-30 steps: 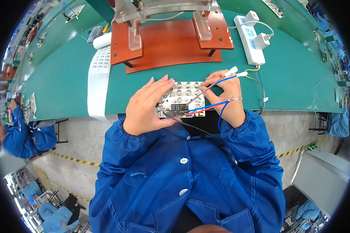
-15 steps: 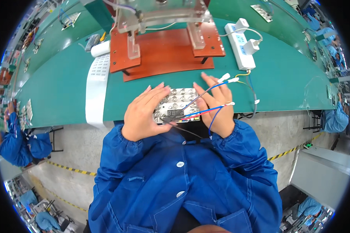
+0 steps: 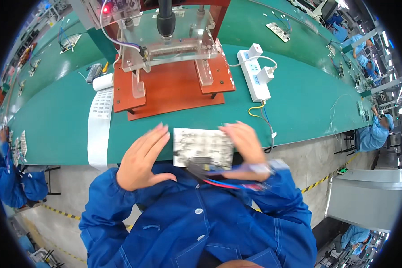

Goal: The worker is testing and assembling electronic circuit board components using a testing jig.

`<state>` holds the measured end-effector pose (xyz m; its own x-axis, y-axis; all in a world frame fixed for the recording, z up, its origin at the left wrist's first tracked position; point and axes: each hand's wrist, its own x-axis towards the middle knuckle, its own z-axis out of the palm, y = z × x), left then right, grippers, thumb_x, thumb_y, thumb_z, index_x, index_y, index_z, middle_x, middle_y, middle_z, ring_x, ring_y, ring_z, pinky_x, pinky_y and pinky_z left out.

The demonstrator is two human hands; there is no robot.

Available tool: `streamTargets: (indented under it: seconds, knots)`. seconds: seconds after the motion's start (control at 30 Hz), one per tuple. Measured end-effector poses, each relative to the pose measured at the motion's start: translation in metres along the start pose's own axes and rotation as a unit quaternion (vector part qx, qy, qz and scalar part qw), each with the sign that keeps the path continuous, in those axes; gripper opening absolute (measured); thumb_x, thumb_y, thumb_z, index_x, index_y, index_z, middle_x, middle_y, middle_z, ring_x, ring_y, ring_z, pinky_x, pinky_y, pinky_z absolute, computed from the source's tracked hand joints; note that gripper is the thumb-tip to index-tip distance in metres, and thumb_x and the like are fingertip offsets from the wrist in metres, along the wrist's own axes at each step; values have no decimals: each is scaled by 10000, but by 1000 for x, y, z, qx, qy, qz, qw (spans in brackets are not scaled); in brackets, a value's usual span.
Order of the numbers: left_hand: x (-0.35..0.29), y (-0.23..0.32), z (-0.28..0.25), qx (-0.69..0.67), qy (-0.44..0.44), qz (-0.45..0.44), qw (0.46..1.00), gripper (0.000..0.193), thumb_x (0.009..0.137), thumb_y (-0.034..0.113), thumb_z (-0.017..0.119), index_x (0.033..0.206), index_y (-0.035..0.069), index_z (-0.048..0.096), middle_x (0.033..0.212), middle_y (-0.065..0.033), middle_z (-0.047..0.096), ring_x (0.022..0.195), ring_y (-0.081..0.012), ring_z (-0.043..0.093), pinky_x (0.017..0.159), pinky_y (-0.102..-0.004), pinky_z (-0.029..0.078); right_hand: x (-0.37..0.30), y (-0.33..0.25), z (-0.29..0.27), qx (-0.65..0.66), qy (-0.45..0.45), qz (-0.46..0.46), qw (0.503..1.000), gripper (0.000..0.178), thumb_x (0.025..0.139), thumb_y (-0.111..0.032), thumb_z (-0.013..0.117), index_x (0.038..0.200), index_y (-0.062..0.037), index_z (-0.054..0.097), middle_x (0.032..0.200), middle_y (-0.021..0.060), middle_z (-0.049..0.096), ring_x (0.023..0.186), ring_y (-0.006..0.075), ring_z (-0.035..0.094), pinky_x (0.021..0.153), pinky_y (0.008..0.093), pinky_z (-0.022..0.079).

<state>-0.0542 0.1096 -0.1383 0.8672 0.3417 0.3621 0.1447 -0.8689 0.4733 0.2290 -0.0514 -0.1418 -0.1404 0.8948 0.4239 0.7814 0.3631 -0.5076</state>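
Observation:
A white circuit board [image 3: 201, 145], smeared by motion, lies at the table's near edge with rows of round parts on it. My right hand [image 3: 248, 147] holds it by its right side, fingertips at the far right corner; its thumb is blurred. Black, red and blue wires [image 3: 230, 182] trail from the board's near side across my right wrist, their ends blurred. Just left of the board, my left hand [image 3: 140, 158] is open, its fingers stretched and thumb apart, touching nothing.
Beyond the board stands a press fixture with a clear plate [image 3: 165, 53] over a red-brown base [image 3: 174, 100]. A label roll [image 3: 103, 82] with its strip hangs over the table edge at left. A white power strip [image 3: 254, 78] with plugs lies right. Co-workers sit farther off.
My left hand has let go of the board and moved off to the left. The board and wires have shifted under my right hand, and the whole view has tilted up toward the fixture.

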Motion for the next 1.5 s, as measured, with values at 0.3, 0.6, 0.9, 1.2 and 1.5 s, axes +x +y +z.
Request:
streamTargets:
  seconds: [0.3, 0.6, 0.9, 1.2, 1.5]
  knots:
    - [-18, -10, 40, 41, 223, -97, 969, 192, 719, -39, 696, 660, 51, 537, 541, -69, 388, 457, -260, 404, 454, -382, 291, 0, 189, -114, -122, 378, 310, 864, 913, 778, -238, 874, 1477, 106, 398, 1280, 202, 645, 1131, 223, 618, 1024, 339, 456]
    - [-21, -7, 51, 199, 188, -123, 954, 132, 739, -27, 567, 683, 53, 479, 603, -113, 457, 486, -306, 433, 466, -409, 329, 166, 325, -90, -300, 177, 435, 830, 895, 731, -682, 760, 1266, 10, 568, 1009, 258, 722, 964, 434, 692, 848, 502, 541]
    - [-25, -1, 47, 207, 171, -139, 953, 122, 770, -3, 529, 714, 57, 438, 615, -123, 442, 508, -307, 424, 482, -413, 322, 207, 393, -64, -343, 159, 220, 899, 551, 889, -304, 665, 1314, 30, 561, 1136, 224, 690, 1086, 415, 641, 940, 464, 508]
    - [-18, -7, 56, 177, 221, -125, 951, 228, 799, -23, 564, 637, 32, 414, 586, -137, 403, 509, -310, 412, 491, -410, 309, 148, 342, -79, -214, 275, 269, 898, 379, 867, -264, 695, 1164, -27, 706, 1102, 171, 729, 1048, 371, 672, 918, 439, 527]
    - [-25, -8, 43, 98, 255, -85, 958, 218, 797, -30, 583, 646, 22, 434, 572, -121, 372, 465, -266, 369, 464, -370, 271, 71, 331, -108, -160, 300, 351, 872, 412, 859, -283, 698, 1181, -27, 700, 1123, 162, 733, 1051, 351, 689, 934, 422, 527]
